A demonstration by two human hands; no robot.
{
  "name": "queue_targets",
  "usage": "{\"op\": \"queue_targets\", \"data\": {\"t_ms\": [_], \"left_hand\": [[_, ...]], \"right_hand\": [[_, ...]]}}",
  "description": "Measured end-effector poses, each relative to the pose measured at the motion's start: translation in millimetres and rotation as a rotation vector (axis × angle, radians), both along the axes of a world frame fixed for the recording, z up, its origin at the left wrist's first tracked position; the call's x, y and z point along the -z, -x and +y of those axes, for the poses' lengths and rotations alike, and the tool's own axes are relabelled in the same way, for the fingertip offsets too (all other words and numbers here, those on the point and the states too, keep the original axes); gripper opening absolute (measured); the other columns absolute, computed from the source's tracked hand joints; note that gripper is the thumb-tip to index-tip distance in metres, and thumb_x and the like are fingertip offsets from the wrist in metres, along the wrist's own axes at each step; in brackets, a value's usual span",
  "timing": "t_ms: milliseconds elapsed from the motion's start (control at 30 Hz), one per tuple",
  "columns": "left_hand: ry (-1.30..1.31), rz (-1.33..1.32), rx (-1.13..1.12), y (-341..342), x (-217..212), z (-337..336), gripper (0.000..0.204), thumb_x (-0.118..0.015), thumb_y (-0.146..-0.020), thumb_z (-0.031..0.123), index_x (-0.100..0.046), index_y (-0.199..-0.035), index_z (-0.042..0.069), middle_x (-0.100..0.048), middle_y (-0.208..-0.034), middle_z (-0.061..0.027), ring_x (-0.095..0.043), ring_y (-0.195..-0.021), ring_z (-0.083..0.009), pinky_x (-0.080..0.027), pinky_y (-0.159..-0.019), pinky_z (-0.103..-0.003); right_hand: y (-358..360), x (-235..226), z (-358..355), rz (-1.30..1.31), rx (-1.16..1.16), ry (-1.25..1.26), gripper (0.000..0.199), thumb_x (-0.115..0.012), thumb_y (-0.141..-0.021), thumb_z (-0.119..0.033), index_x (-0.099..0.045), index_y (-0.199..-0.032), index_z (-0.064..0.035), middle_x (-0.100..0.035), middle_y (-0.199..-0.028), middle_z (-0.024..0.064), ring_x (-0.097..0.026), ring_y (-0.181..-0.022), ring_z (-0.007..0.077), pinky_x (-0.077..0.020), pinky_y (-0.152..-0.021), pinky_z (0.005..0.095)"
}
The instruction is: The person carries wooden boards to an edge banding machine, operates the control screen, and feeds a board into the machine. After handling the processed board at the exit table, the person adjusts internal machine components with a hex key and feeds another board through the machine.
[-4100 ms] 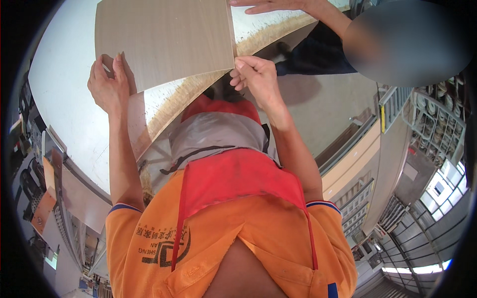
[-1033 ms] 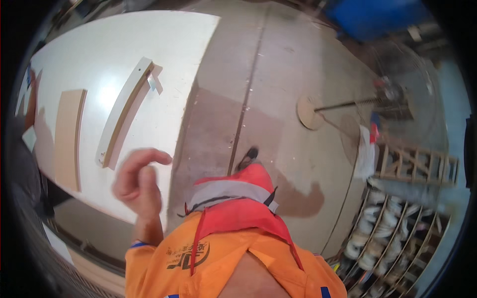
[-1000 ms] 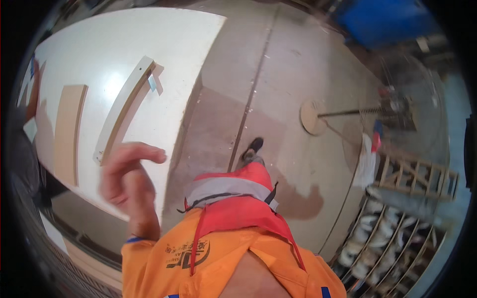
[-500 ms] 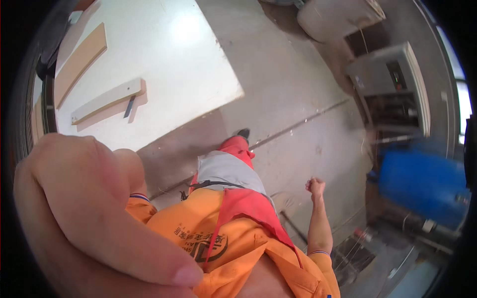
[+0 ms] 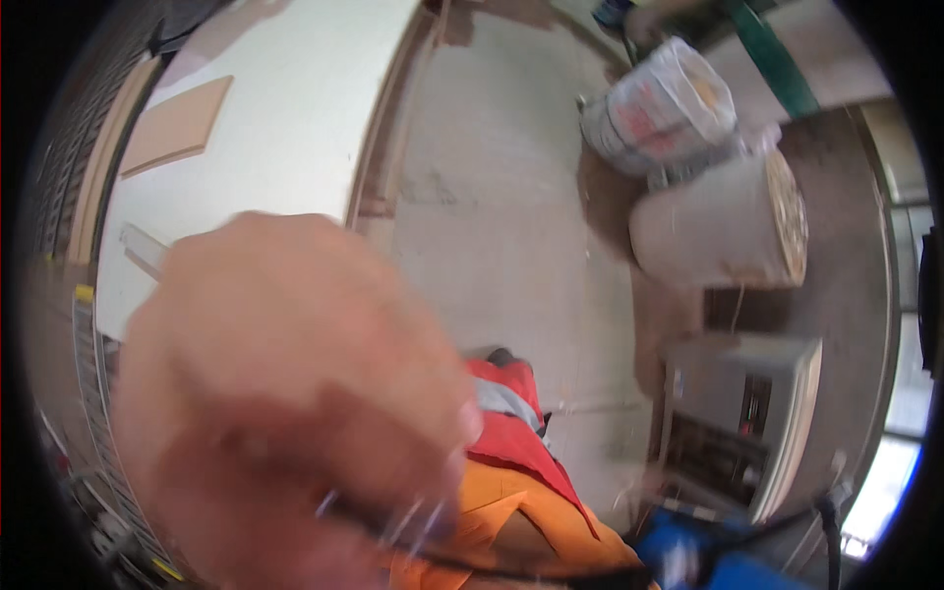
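My left hand (image 5: 295,344) fills the lower left of the head view, very near the camera and smeared by motion. Its fingers look curled in and closed. By its lower edge runs a thin dark cord-like thing (image 5: 511,568) with small shiny glints; I cannot make out what it is, or whether the fingers grip it. Beyond the hand, a pale narrow strip (image 5: 145,246) lies on the white table (image 5: 285,138), partly covered from sight. A beige board (image 5: 180,123) rests farther back there. No part of my right hand shows.
Across the floor at the far right stand a white sack (image 5: 639,113) and a pale round container (image 5: 703,231). Nearer on that side is a grey metal cabinet (image 5: 723,393) with a dark front opening. Something blue (image 5: 678,541) shows at the bottom right.
The view has swung, and the table's right edge now runs steeply on the left. My left hand has shifted toward the middle. My right hand, earlier seen closed, has left the picture.
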State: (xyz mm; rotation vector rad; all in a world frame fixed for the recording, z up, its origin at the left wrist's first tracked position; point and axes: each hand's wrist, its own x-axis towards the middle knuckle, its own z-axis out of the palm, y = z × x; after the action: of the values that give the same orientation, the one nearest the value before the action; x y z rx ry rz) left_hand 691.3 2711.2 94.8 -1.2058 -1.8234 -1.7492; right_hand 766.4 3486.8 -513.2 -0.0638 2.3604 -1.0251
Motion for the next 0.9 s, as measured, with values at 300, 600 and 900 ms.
{"op": "queue_targets", "data": {"t_ms": [300, 600, 900], "left_hand": [[-0.505, -0.093, -0.591, 246, 133, 68, 0.025, -0.060, -0.097, 0.019, -0.066, -0.090, -0.005, -0.068, -0.077, -0.0155, -0.068, -0.065, -0.0210, -0.054, -0.058, -0.030], [-0.112, -0.397, -1.925, 397, 238, -76, 0.010, -0.063, -0.090, 0.006, -0.068, -0.089, -0.003, -0.067, -0.083, -0.0089, -0.066, -0.076, -0.0165, -0.051, -0.068, -0.030], [0.678, -0.604, -2.630, 511, 315, -319, 0.015, -0.060, -0.091, 0.014, -0.067, -0.090, 0.001, -0.064, -0.089, -0.0174, -0.061, -0.089, -0.0340, -0.050, -0.074, -0.044]], "right_hand": [[426, -44, -109, -0.479, 0.510, 0.133, 0.020, -0.055, -0.086, -0.006, -0.059, -0.068, 0.0011, -0.062, -0.069, 0.0152, -0.058, -0.052, 0.0220, -0.0468, -0.046, 0.0384], [843, -94, -353, -0.307, 0.006, 0.095, 0.017, -0.060, -0.089, -0.010, -0.061, -0.075, 0.0008, -0.059, -0.063, 0.0098, -0.060, -0.051, 0.0198, -0.0542, -0.047, 0.0338], [1024, -116, -550, -0.453, 0.001, 0.126, 0.020, -0.064, -0.088, -0.015, -0.062, -0.074, -0.0018, -0.058, -0.063, 0.0062, -0.060, -0.055, 0.0184, -0.0480, -0.045, 0.0306]]}}
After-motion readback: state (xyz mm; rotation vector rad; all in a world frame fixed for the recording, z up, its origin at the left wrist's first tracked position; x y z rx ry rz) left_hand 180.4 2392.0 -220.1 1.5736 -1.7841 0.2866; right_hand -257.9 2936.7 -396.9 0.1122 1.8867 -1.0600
